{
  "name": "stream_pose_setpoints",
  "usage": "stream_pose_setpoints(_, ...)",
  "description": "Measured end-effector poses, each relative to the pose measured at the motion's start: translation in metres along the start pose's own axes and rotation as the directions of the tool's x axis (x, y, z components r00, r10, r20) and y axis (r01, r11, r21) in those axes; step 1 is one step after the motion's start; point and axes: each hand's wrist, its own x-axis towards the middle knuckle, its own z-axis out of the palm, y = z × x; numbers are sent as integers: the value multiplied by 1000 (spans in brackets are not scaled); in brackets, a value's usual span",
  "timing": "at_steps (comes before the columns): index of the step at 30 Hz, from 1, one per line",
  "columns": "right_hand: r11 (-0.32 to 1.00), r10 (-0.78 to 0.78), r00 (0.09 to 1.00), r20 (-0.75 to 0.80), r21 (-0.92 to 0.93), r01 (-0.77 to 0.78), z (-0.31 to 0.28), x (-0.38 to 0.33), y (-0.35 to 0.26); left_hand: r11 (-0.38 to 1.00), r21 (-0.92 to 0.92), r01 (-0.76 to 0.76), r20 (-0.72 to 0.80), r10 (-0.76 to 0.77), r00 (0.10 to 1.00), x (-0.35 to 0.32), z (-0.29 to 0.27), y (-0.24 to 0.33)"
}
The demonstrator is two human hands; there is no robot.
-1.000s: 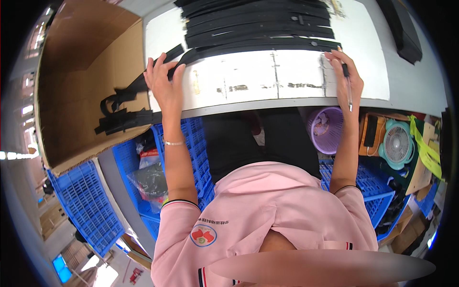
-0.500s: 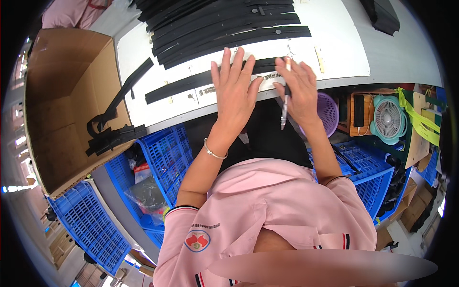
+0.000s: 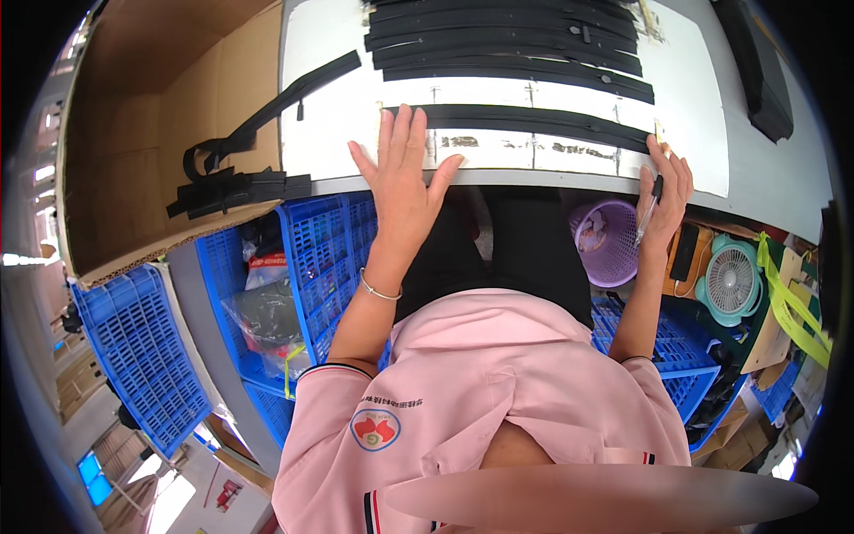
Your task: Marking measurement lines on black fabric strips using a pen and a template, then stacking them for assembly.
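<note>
A black zipper (image 3: 525, 116) lies stretched out sideways on a white board (image 3: 698, 107) that has dark pencil-like marks and short cross lines. My left hand (image 3: 402, 191) rests flat at the zipper's left end, its fingers stretched and the thumb apart. At the other end, the fingertips of my right hand (image 3: 665, 191) touch the zipper. A pen (image 3: 650, 209) is tucked in that hand, pointing down toward me. Several more black zippers (image 3: 507, 44) lie in rows beyond, some with small sliders showing.
An open cardboard box (image 3: 169, 116) stands at the left, with black strips (image 3: 236, 194) hanging over its edge. Below the table are blue crates (image 3: 329, 267), a purple basket (image 3: 609, 258) and a small teal fan (image 3: 731, 278). A black object (image 3: 756, 71) lies far right.
My hands have spread apart, the left toward the zipper's left end and the right to its right end, pen still held. The whole view has shifted, and the zipper lies straighter.
</note>
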Motion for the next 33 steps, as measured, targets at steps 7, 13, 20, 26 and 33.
stream_pose_setpoints(7, 945, 222, 972, 74, 228, -233, -5, 27, -43, 999, 3, -36, -79, 36, 996, -7, 1, -9)
stream_pose_setpoints(13, 506, 290, 880, 376, 720, -474, 27, 68, -139, 999, -5, -45, -148, 44, 988, -8, 7, -13)
stream_pose_setpoints(20, 477, 132, 903, 409, 772, -420, 91, 83, -192, 998, -24, -58, -192, 52, 980, -7, 8, -11)
stream_pose_setpoints(26, 597, 85, 878, 472, 681, -424, 89, 84, -202, 999, -43, -33, -202, 23, 979, -9, 8, -14)
stream_pose_setpoints(33, 683, 27, 926, 376, 670, -292, 94, 83, -202, 999, -29, -31, -195, 25, 980, -10, 10, -13)
